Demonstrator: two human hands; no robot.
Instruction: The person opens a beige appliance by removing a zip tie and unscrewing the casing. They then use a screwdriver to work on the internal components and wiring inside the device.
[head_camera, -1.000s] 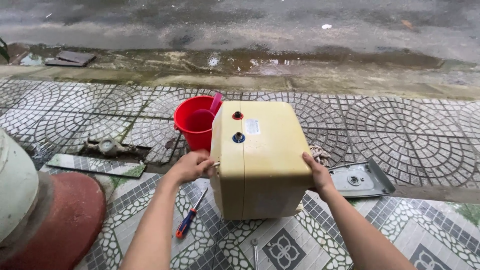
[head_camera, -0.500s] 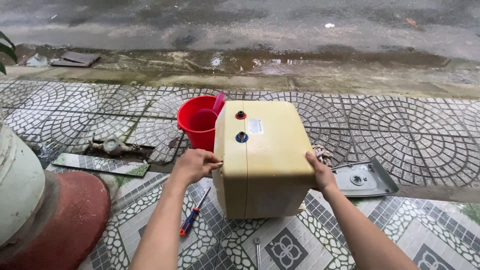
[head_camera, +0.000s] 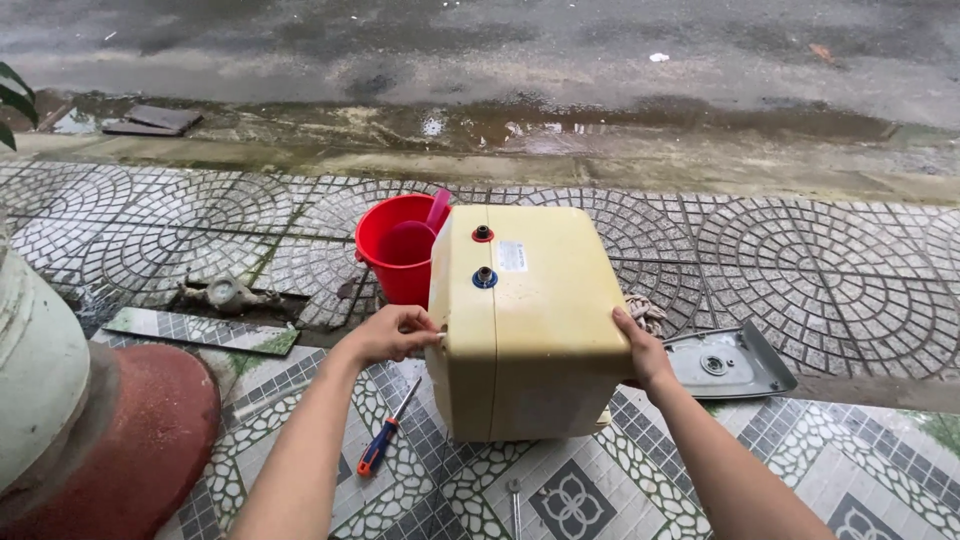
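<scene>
Outdoors, from the head camera, we hold a cream boxy water-heater tank (head_camera: 530, 320) standing on the patterned tile floor (head_camera: 800, 470). Our left hand (head_camera: 395, 333) curls against its left edge, fingers narrow; our right hand (head_camera: 640, 350) presses flat on the right side. Steady, even pressure from both sides should keep it from tipping. A red bucket (head_camera: 395, 255) sits just behind it, a screwdriver (head_camera: 385, 435) near left, and a grey metal cover (head_camera: 730, 362) at right; open room lies nearer us.
</scene>
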